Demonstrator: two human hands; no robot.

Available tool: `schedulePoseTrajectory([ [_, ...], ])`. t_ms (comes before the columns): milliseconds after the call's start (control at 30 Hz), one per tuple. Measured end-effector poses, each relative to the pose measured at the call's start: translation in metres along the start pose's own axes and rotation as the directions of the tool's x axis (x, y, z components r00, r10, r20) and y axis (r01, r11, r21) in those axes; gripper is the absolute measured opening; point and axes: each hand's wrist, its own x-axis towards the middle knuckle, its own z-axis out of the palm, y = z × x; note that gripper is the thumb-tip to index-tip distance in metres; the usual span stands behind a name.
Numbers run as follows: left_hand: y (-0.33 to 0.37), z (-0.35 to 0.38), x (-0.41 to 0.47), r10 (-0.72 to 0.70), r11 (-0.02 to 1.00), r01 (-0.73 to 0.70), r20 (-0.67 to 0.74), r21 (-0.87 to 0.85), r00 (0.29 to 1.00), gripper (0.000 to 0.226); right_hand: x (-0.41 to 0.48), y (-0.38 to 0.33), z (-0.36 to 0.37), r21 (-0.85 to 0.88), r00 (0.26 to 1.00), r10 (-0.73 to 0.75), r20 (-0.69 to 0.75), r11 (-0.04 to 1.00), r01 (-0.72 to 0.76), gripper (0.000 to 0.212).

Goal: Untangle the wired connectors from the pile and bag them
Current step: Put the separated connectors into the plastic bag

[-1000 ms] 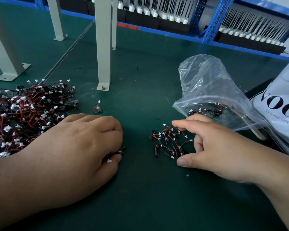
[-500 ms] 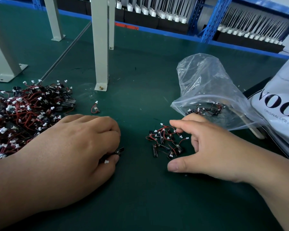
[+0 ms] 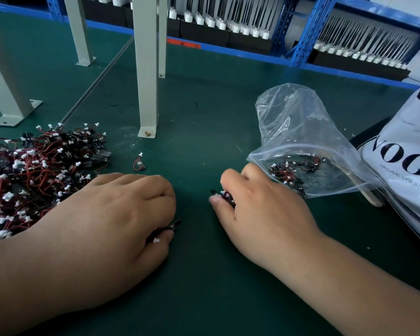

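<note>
- The left hand (image 3: 117,214) lies knuckles-up on the green mat (image 3: 204,275). Its fingers are curled under, and thumb and fingertips pinch one wired connector (image 3: 172,226), whose black end and white plug poke out beside the thumb.
- The right hand (image 3: 264,209) is curled round a small bunch (image 3: 224,196) of connectors. Only a few dark ends and white plugs show between thumb and forefinger, so I cannot tell how many it holds.
- The pile (image 3: 34,175) lies close against the outer side of the left hand and wrist, its red wires looped through one another.
- The clear bag (image 3: 301,132) lies just beyond the right hand's knuckles, mouth toward that hand, with bagged connectors (image 3: 298,167) already inside.
- Handling, as a judgement:
  - Each piece looks very light, with thin limp wires and small hard plugs.
  - It is best pinched at the black body or the plug rather than tugged by the wire, since loops snag and a hard pull could strain the joint.
  - The bag film looks slack and slippery, so its mouth may need holding open.
- A stray connector (image 3: 138,163) lies alone just beyond the left hand's knuckles.
- A grey post (image 3: 146,81) stands farther off, between the two hands.
- A white printed bag (image 3: 403,166) lies beside the clear bag, outside the right hand.
- Neither the post nor the printed bag blocks the short way from the right hand to the bag mouth.
</note>
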Motion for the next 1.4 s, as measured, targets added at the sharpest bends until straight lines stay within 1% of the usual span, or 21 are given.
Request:
schedulePoseTrajectory([
  [100, 0.0, -0.001, 0.0, 0.004, 1.0, -0.004, 0.002, -0.001, 1.0, 0.009, 0.003, 0.006, 0.002, -0.046, 0.999, -0.013, -0.04, 0.999, 0.011, 0.025],
  [200, 0.0, -0.002, -0.001, 0.006, 1.0, -0.006, 0.001, -0.009, 1.0, 0.01, 0.008, 0.013, 0.005, -0.115, 0.998, -0.02, -0.055, 0.993, 0.014, 0.032],
  [300, -0.001, -0.001, -0.001, 0.006, 1.0, -0.006, 0.004, -0.002, 1.0, 0.011, 0.014, 0.022, 0.005, -0.058, 1.0, 0.003, -0.022, 0.998, -0.005, 0.038],
  [400, -0.001, 0.0, -0.001, 0.0, 1.0, 0.0, 0.01, 0.0, 1.0, 0.013, 0.015, 0.03, 0.001, 0.027, 0.999, 0.026, -0.018, 0.999, -0.026, 0.032],
  [433, -0.002, 0.0, -0.002, -0.001, 1.0, 0.001, 0.009, 0.001, 1.0, 0.013, 0.014, 0.034, -0.002, 0.047, 0.998, 0.052, -0.042, 0.998, -0.05, 0.029],
  [500, -0.002, 0.001, -0.002, 0.002, 1.0, -0.002, 0.003, 0.004, 1.0, 0.014, 0.015, 0.048, -0.01, 0.084, 0.982, 0.129, -0.139, 0.989, -0.118, 0.026],
  [633, -0.003, 0.002, -0.002, 0.007, 1.0, -0.007, 0.003, 0.001, 1.0, 0.013, 0.02, 0.079, -0.021, 0.078, 0.913, 0.241, -0.33, 0.97, -0.229, 0.024],
  [733, -0.003, 0.002, -0.002, 0.002, 1.0, -0.002, 0.002, -0.002, 1.0, 0.013, 0.023, 0.09, -0.016, 0.086, 0.86, 0.225, -0.457, 0.974, -0.209, 0.023],
  [800, -0.002, 0.002, -0.002, 0.001, 1.0, -0.001, -0.002, -0.001, 1.0, 0.014, 0.026, 0.097, -0.011, 0.104, 0.845, 0.204, -0.495, 0.979, -0.175, 0.02],
  [867, -0.002, 0.002, -0.002, 0.007, 1.0, -0.007, -0.006, 0.002, 1.0, 0.015, 0.031, 0.105, -0.004, 0.138, 0.859, 0.204, -0.469, 0.978, -0.157, 0.018],
  [900, -0.002, 0.002, -0.002, 0.012, 1.0, -0.012, -0.007, 0.004, 1.0, 0.014, 0.033, 0.108, -0.001, 0.143, 0.88, 0.206, -0.428, 0.977, -0.159, 0.019],
  [967, -0.002, 0.001, -0.003, 0.024, 1.0, -0.024, -0.013, -0.001, 1.0, 0.013, 0.036, 0.111, 0.003, 0.122, 0.928, 0.201, -0.313, 0.978, -0.17, 0.031],
  [1033, -0.001, -0.001, -0.001, 0.034, 0.999, -0.034, -0.025, -0.004, 0.999, 0.011, 0.036, 0.11, 0.006, 0.111, 0.949, 0.204, -0.238, 0.977, -0.182, 0.042],
  [1067, 0.0, -0.001, 0.0, 0.041, 0.999, -0.041, -0.029, 0.002, 0.999, 0.01, 0.035, 0.109, 0.007, 0.11, 0.949, 0.203, -0.241, 0.977, -0.181, 0.041],
  [1133, 0.001, -0.001, 0.002, 0.063, 0.997, -0.062, -0.034, 0.046, 0.997, 0.009, 0.032, 0.11, 0.008, 0.087, 0.939, 0.174, -0.296, 0.984, -0.155, 0.031],
  [1200, 0.002, 0.0, 0.004, 0.055, 0.994, -0.053, -0.018, 0.099, 0.998, 0.015, 0.029, 0.11, 0.008, 0.106, 0.929, 0.175, -0.326, 0.983, -0.148, 0.025],
  [1233, 0.002, 0.0, 0.004, 0.045, 0.993, -0.044, -0.01, 0.112, 0.999, 0.02, 0.028, 0.11, 0.008, 0.14, 0.93, 0.198, -0.31, 0.977, -0.162, 0.022],
  [1300, 0.001, 0.001, 0.005, 0.036, 0.993, -0.035, -0.002, 0.112, 0.999, 0.024, 0.028, 0.111, 0.008, 0.189, 0.939, 0.252, -0.235, 0.959, -0.21, 0.013],
  [1400, 0.0, 0.002, 0.005, 0.038, 0.994, -0.038, 0.0, 0.101, 0.999, 0.023, 0.028, 0.111, 0.011, 0.165, 0.949, 0.272, -0.156, 0.955, -0.247, 0.035],
])
